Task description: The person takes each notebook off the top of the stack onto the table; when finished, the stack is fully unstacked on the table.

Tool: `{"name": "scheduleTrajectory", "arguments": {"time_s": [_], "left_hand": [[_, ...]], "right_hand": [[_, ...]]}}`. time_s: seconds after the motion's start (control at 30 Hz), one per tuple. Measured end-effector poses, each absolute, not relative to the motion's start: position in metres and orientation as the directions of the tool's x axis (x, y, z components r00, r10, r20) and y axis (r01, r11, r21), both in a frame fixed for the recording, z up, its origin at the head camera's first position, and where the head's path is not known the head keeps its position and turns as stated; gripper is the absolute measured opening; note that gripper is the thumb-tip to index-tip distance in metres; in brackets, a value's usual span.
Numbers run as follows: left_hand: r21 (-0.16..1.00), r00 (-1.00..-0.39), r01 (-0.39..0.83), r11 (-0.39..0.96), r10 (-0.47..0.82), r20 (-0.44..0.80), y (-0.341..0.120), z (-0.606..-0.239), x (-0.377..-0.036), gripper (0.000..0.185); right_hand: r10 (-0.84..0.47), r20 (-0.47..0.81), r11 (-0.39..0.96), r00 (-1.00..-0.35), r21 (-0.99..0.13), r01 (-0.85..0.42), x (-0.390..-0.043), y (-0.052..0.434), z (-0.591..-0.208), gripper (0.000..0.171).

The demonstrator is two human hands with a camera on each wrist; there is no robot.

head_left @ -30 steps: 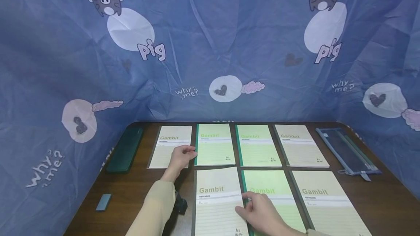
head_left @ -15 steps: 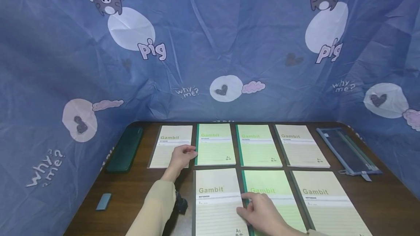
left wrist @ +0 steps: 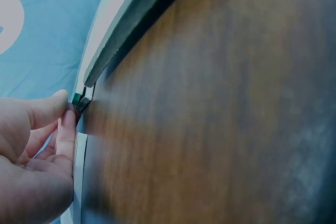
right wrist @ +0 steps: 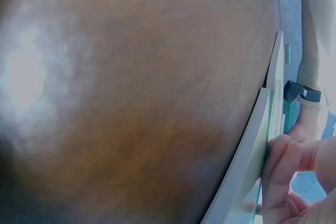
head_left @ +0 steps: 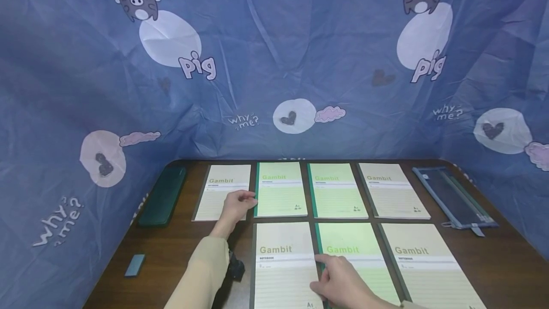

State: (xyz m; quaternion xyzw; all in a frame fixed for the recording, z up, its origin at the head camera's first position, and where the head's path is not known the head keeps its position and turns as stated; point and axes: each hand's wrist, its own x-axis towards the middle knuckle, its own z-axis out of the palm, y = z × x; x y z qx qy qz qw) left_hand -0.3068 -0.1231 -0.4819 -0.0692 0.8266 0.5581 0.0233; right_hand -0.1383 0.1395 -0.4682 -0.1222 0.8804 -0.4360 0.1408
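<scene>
My left hand [head_left: 235,208] rests over the right side of a cream notebook [head_left: 225,180] in the back row. Its fingertips touch the dark green spine of the neighbouring green notebook [head_left: 282,194]; the left wrist view shows the thumb and fingers close together at that edge. In the front row a cream notebook [head_left: 283,271] lies flat, and my right hand [head_left: 340,278] touches its right edge with index finger and thumb. That hand partly covers a green notebook [head_left: 356,237] beside it. The right wrist view shows bent fingers [right wrist: 281,166] at the notebook edge.
Further right lie a green notebook [head_left: 339,194] and cream notebooks [head_left: 392,194] [head_left: 429,266]. A mesh zip pouch [head_left: 454,197] sits at the right; a dark green case [head_left: 163,197] and small blue block [head_left: 135,265] sit left. A blue printed cloth [head_left: 240,61] hangs behind.
The front cream notebook's top edge has shifted slightly nearer and now lies level with its neighbour. My right index finger has straightened a little; my left hand has stayed put.
</scene>
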Motion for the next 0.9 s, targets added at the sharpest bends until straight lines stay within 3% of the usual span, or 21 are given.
{"name": "scheduleTrajectory", "arguments": {"time_s": [0.3, 0.43, 0.7, 0.9], "left_hand": [[0.911, -0.988, -0.148, 0.384, -0.088, -0.123, -0.121, -0.481, -0.307, 0.028], [0.905, -0.989, -0.141, 0.401, -0.091, -0.113, -0.12, -0.482, -0.306, 0.03], [0.896, -0.99, -0.134, 0.424, -0.09, -0.105, -0.117, -0.479, -0.306, 0.034], [0.891, -0.99, -0.132, 0.434, -0.093, -0.101, -0.116, -0.478, -0.306, 0.034]], "right_hand": [[-0.335, -0.146, 0.577, -0.931, -0.813, -0.08, -0.139, 0.144, -0.466, 0.061], [-0.322, -0.088, 0.57, -0.943, -0.813, -0.119, -0.144, 0.146, -0.461, 0.06], [-0.3, 0.035, 0.574, -0.953, -0.792, -0.209, -0.169, 0.149, -0.455, 0.047], [-0.226, 0.048, 0.588, -0.973, -0.789, -0.176, -0.202, 0.145, -0.451, 0.033]]}}
